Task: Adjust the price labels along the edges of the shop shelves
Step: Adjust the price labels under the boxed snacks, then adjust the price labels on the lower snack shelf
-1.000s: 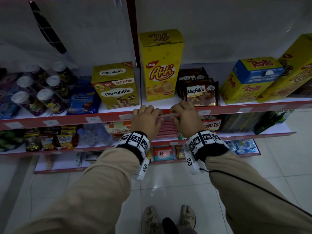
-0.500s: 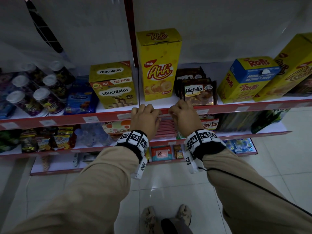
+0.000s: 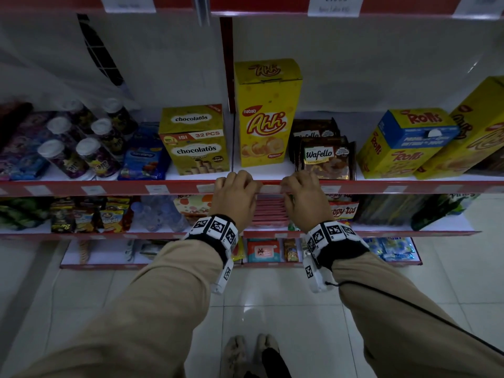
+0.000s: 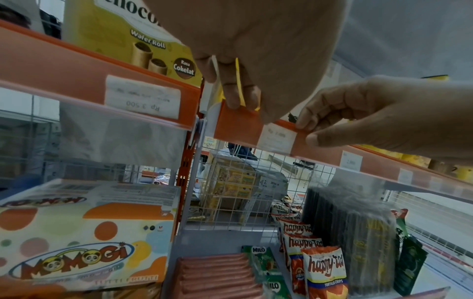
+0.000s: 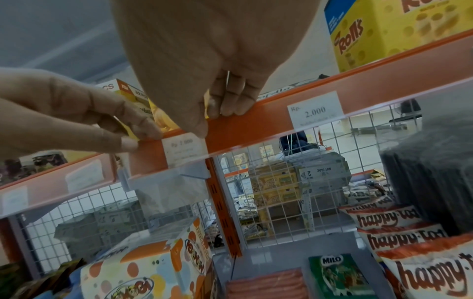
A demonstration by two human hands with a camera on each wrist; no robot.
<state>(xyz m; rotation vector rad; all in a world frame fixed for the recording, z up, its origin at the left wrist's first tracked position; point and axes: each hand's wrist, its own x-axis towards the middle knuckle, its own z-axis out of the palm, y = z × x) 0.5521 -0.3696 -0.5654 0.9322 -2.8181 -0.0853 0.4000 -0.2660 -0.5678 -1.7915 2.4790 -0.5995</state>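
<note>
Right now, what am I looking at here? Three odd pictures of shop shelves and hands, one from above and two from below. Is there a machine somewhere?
No machine: a person wears three cameras. The head view looks down at both arms; the patterned bands on the wrists carry the other two cameras, which look along each hand from below. The left hand and right hand grip the red shelf edge on either side of one small price label in its clear strip, just below the tall yellow Ahh box. On the shelf also stand a chocolatos box, Wafello packs and a Rolls box.
</note>
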